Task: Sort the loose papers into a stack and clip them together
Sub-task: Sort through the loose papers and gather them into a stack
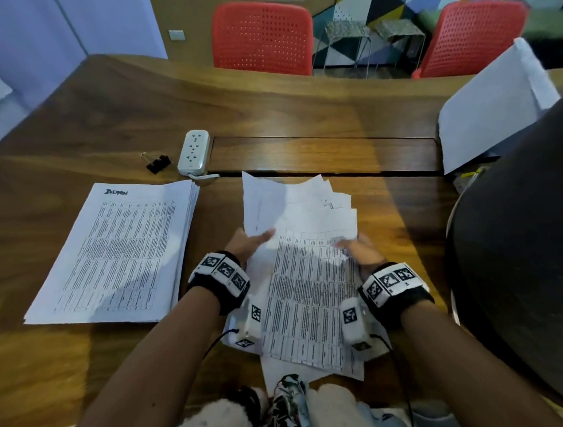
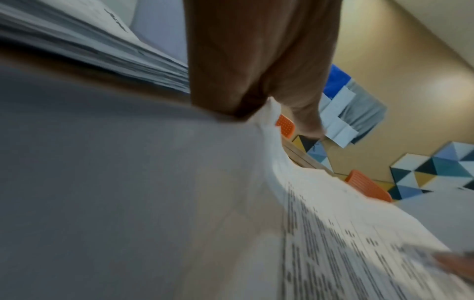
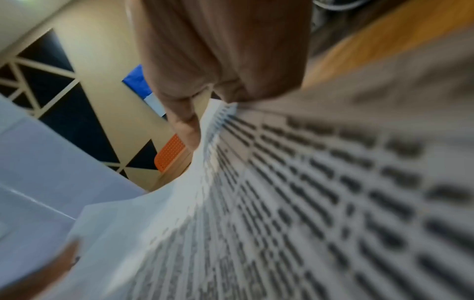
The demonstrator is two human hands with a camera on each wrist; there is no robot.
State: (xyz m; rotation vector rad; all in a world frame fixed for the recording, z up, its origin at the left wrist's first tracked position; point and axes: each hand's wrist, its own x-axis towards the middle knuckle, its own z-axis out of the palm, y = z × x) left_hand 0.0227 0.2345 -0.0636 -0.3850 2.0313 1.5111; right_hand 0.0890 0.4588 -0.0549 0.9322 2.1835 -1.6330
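A fanned pile of loose papers [image 1: 295, 202] lies in the middle of the wooden table [image 1: 277, 111]. Its top printed sheet [image 1: 306, 294] is curved between my hands. My left hand [image 1: 252, 242] grips the sheet's left edge, thumb on top. My right hand [image 1: 357, 249] grips its right edge. In the left wrist view my left hand [image 2: 256, 60] pinches the paper [image 2: 333, 223]. The right wrist view has my right hand [image 3: 218, 50] doing the same on the blurred printed sheet [image 3: 307, 203]. A squared stack of papers [image 1: 119, 252] lies to the left. A black binder clip [image 1: 157, 163] rests behind that stack.
A white power strip [image 1: 194, 152] sits beside the clip, by a cable slot [image 1: 323, 154] in the table. A dark rounded object [image 1: 511, 253] fills the right side, with white sheets [image 1: 494, 105] behind it. Two red chairs [image 1: 264, 37] stand at the far edge.
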